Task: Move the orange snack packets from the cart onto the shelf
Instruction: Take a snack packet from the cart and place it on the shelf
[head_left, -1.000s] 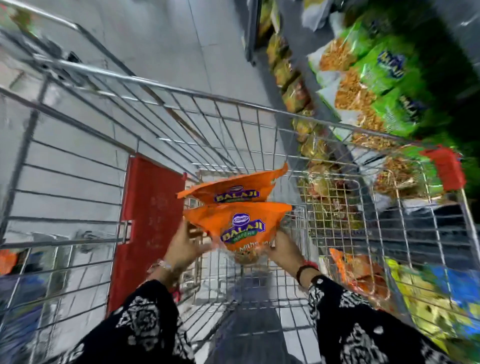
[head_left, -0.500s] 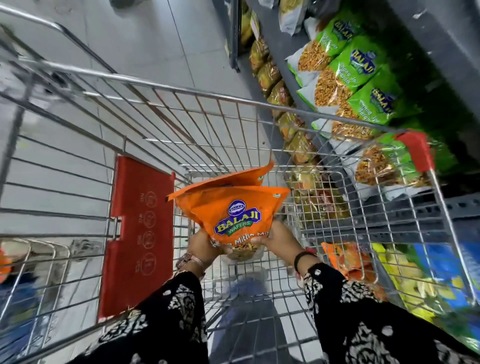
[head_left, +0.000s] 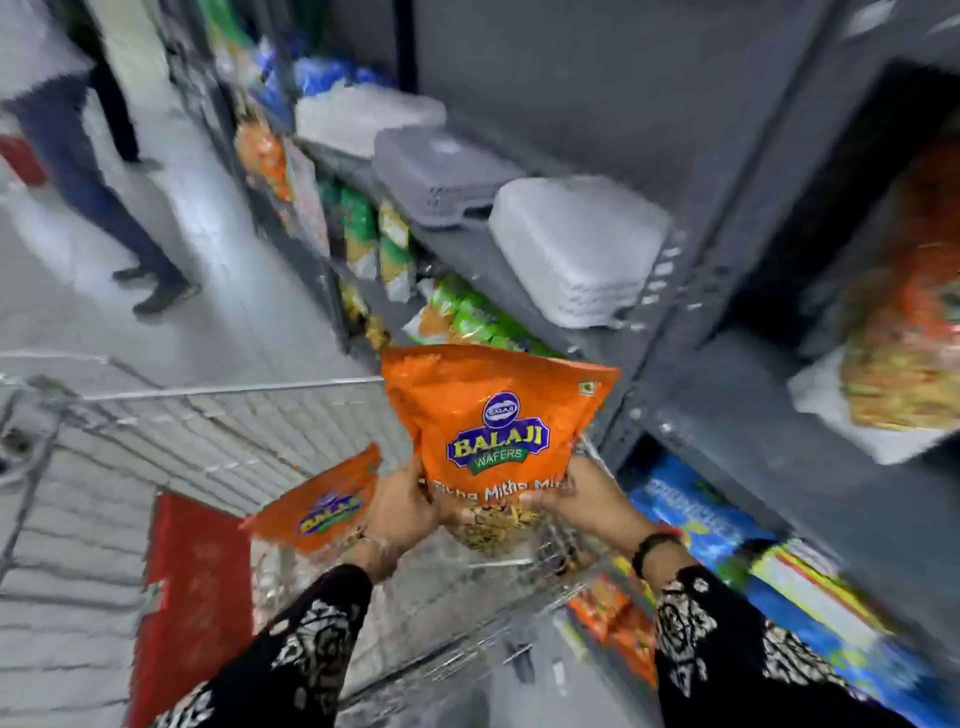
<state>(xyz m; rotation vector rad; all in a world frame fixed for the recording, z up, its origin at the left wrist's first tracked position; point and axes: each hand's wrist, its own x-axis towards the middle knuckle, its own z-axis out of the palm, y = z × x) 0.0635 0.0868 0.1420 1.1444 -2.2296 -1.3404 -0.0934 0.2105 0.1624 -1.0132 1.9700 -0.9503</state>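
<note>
An orange Balaji snack packet (head_left: 493, 426) stands upright above the wire cart (head_left: 234, 388), close to the edge of the dark grey shelf (head_left: 727, 410). My left hand (head_left: 402, 512) and my right hand (head_left: 582, 499) both grip its lower end. A second orange packet (head_left: 317, 512) hangs tilted just left of my left hand, over the cart; whether the hand holds it is unclear. More orange packets (head_left: 919, 291) sit blurred on the shelf at the right.
White foam boxes (head_left: 576, 244) and a grey tray (head_left: 441, 176) lie on the upper shelf. Green snack bags (head_left: 467, 319) and blue packs (head_left: 701, 525) fill lower shelves. A red panel (head_left: 192, 597) lines the cart. A person's legs (head_left: 104, 197) stand in the aisle, upper left.
The view has swung up and right from the cart to the shelf. The front packet has risen toward the shelf; the second packet now sits lower left, apart from it.
</note>
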